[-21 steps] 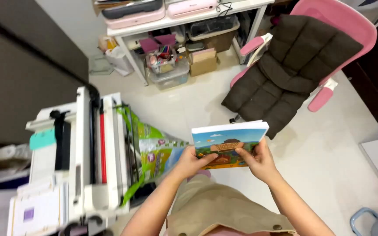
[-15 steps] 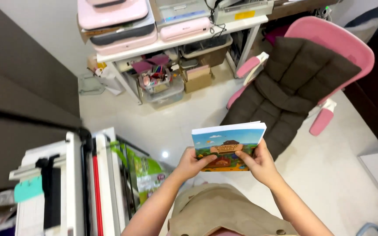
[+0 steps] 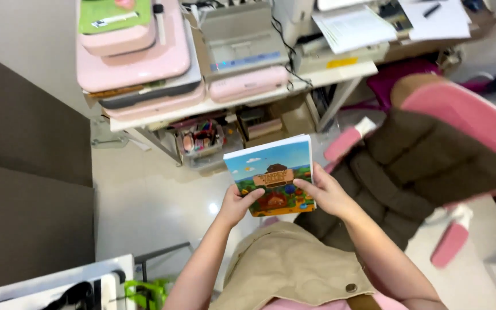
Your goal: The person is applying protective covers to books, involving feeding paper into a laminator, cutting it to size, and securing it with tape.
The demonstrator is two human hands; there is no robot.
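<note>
While the view is swinging up from the white machine toward the cluttered white counter (image 3: 340,72), we are still gripping the colourful thick paperback book (image 3: 271,172), left hand (image 3: 235,205) and right hand (image 3: 327,194) fingers clamped on its lower edge.

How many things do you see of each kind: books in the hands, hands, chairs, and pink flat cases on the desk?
Books: 1, the book held by both hands
Hands: 2, the left hand and the right hand
Chairs: 1, the pink chair with a brown cushion
Pink cases on the desk: about 3 visible
Total: 7
</note>
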